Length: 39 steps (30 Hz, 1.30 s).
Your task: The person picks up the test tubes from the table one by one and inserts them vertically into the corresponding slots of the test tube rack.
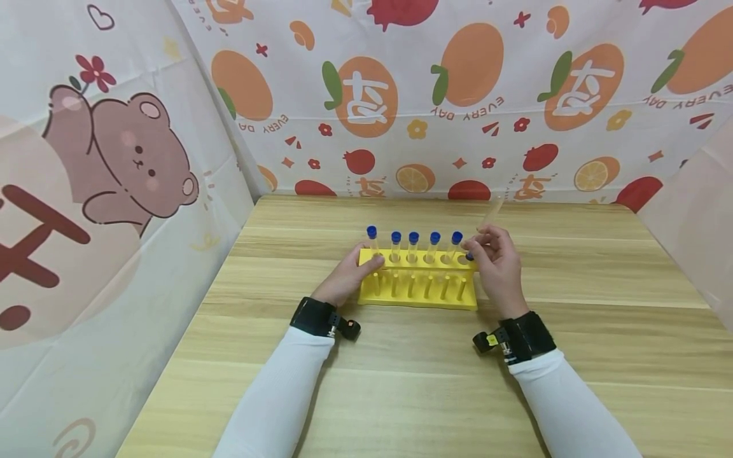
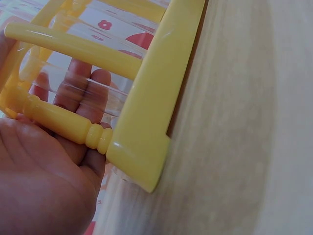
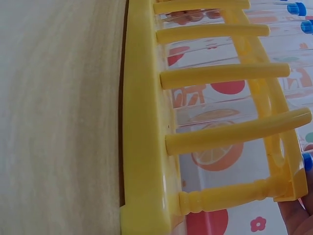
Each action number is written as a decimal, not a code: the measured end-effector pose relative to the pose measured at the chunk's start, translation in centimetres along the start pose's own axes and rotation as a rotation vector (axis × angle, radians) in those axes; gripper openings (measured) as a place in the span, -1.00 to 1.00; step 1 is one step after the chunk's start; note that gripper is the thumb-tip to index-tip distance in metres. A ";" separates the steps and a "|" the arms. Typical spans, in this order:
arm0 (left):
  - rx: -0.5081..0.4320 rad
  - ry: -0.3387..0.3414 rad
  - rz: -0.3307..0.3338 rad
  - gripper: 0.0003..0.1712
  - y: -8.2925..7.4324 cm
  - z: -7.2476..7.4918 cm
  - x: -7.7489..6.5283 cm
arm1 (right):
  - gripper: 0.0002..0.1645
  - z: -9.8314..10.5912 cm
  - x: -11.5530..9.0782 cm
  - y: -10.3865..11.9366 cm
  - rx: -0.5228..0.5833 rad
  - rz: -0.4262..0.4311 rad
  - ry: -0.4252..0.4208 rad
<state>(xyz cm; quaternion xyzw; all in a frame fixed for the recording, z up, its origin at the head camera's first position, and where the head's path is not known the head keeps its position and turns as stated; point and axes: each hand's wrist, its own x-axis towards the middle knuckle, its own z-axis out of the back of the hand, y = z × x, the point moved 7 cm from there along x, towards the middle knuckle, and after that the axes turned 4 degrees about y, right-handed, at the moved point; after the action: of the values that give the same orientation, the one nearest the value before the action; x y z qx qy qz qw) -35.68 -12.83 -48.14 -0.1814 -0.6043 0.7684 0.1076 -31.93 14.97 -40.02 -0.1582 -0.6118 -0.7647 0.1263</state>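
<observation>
A yellow test tube rack (image 1: 418,303) stands on the table with several clear, blue-capped test tubes (image 1: 413,248) in its holes. My left hand (image 1: 343,278) grips the rack's left end, thumb on the top bar; in the left wrist view, its fingers (image 2: 101,90) pass behind the end post. At the rack's right end, my right hand (image 1: 501,267) pinches another test tube (image 1: 491,213) upside down. Its clear end points up and its blue cap (image 1: 469,256) is down beside the rightmost hole. The right wrist view shows that cap (image 3: 307,161) and some fingers at the right edge.
A row of yellow pegs (image 1: 427,287) rises from the rack's base. The wood-grain table (image 1: 401,381) ends at a fruit-printed cloth (image 1: 424,146) behind and a bear-printed cloth (image 1: 114,254) on the left.
</observation>
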 end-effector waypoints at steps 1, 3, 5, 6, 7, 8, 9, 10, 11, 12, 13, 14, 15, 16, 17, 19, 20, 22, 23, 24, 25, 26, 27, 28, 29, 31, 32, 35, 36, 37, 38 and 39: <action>-0.002 -0.001 -0.002 -0.45 0.0 0.0 0.0 | -0.66 0.0 0.0 0.0 -0.001 0.001 -0.001; -0.005 0.000 -0.006 -0.46 -0.1 0.0 0.0 | -0.66 -0.1 0.0 0.1 -0.005 0.001 -0.003; -0.010 0.001 -0.011 -0.48 -0.1 0.0 0.0 | -0.66 -0.1 0.0 0.1 -0.005 0.002 -0.002; -0.012 0.003 -0.016 -0.48 -0.2 0.0 0.0 | -0.67 -0.1 -0.1 0.2 -0.004 0.004 0.001; -0.015 0.003 -0.017 -0.48 -0.2 -0.1 0.0 | -0.67 -0.1 -0.1 0.2 -0.003 0.005 0.005; -0.016 0.005 -0.018 -0.48 -0.2 -0.1 0.0 | -0.67 -0.2 -0.1 0.2 -0.003 0.008 0.009; -0.019 0.006 -0.019 -0.48 -0.2 -0.1 0.1 | -0.67 -0.2 -0.1 0.2 0.001 0.009 0.012; -0.020 0.007 -0.019 -0.47 -0.2 -0.1 0.0 | -0.67 -0.2 -0.1 0.1 0.004 0.011 0.016; -0.022 0.009 -0.018 -0.47 -0.2 -0.1 0.1 | -0.67 -0.2 -0.1 0.1 0.007 0.011 0.019; -0.024 0.009 -0.017 -0.46 -0.2 -0.1 0.1 | -0.66 -0.2 -0.2 0.1 0.007 0.010 0.020; -0.024 0.010 -0.015 -0.46 -0.1 -0.1 0.1 | -0.66 -0.2 -0.2 0.1 0.007 0.009 0.021; -0.023 0.011 -0.015 -0.45 -0.1 -0.2 0.1 | -0.66 -0.2 -0.2 0.0 0.009 0.008 0.021; -0.023 0.011 -0.013 -0.45 -0.1 -0.2 0.1 | -0.66 -0.2 -0.2 0.0 0.010 0.006 0.020; -0.022 0.010 -0.012 -0.45 -0.1 -0.2 0.1 | -0.66 -0.2 -0.2 0.0 0.011 0.004 0.019; -0.021 0.010 -0.012 -0.45 -0.1 -0.2 0.1 | -0.66 -0.2 -0.2 -0.1 0.010 0.001 0.019; -0.019 0.008 -0.011 -0.46 -0.1 -0.1 0.1 | -0.66 -0.2 -0.2 -0.1 0.006 0.001 0.016; -0.017 0.006 -0.011 -0.46 -0.1 -0.1 0.0 | -0.66 -0.2 -0.2 -0.1 0.006 0.003 0.015; -0.015 0.004 -0.010 -0.48 -0.1 -0.1 0.1 | -0.66 -0.2 -0.2 -0.1 0.005 0.004 0.011; -0.015 0.003 -0.009 -0.49 -0.1 -0.1 0.1 | -0.66 -0.2 -0.2 -0.2 0.004 0.006 0.010; -0.014 0.003 -0.010 -0.49 0.0 -0.1 0.1 | -0.66 -0.2 -0.2 -0.2 0.002 0.008 0.008; -0.015 0.003 -0.010 -0.49 0.0 -0.1 0.1 | -0.66 -0.2 -0.2 -0.2 0.002 0.009 0.007; -0.012 0.003 -0.010 -0.50 0.0 -0.1 0.1 | -0.66 -0.1 -0.2 -0.3 0.004 0.007 0.006; -0.015 0.004 -0.010 -0.49 0.0 -0.1 0.1 | -0.66 -0.1 -0.2 -0.3 0.002 0.005 0.005; -0.015 0.003 -0.010 -0.49 -0.1 -0.1 0.1 | -0.66 -0.1 -0.2 -0.3 0.001 0.004 0.004; -0.016 0.004 -0.011 -0.48 -0.1 -0.1 0.1 | -0.66 -0.1 -0.2 -0.4 0.001 0.003 0.004; -0.018 0.004 -0.012 -0.48 -0.1 -0.1 0.1 | -0.67 -0.2 -0.2 -0.4 0.002 -0.001 0.004; -0.017 0.003 -0.012 -0.47 -0.1 -0.1 0.1 | -0.67 -0.2 -0.2 -0.4 0.001 -0.003 0.003; -0.015 0.002 -0.015 -0.47 -0.1 -0.1 0.0 | -0.68 -0.2 -0.2 -0.4 0.006 -0.006 0.004; -0.015 0.002 -0.015 -0.47 -0.1 -0.1 0.1 | -0.68 -0.2 -0.2 -0.4 0.008 -0.008 0.004; -0.017 0.002 -0.016 -0.47 -0.1 -0.1 0.1 | -0.68 -0.2 -0.2 -0.4 0.010 -0.012 0.004; -0.016 0.003 -0.017 -0.47 -0.1 -0.1 0.1 | -0.69 -0.2 -0.2 -0.4 0.014 -0.013 0.005; -0.015 0.003 -0.018 -0.47 -0.1 0.0 0.1 | -0.69 -0.2 -0.2 -0.4 0.016 -0.016 0.005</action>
<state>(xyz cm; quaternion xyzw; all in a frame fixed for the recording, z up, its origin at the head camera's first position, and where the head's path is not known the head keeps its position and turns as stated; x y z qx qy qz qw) -35.77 -12.72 -48.11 -0.1782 -0.6115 0.7624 0.1140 -31.96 14.90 -40.52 -0.1502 -0.6189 -0.7611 0.1231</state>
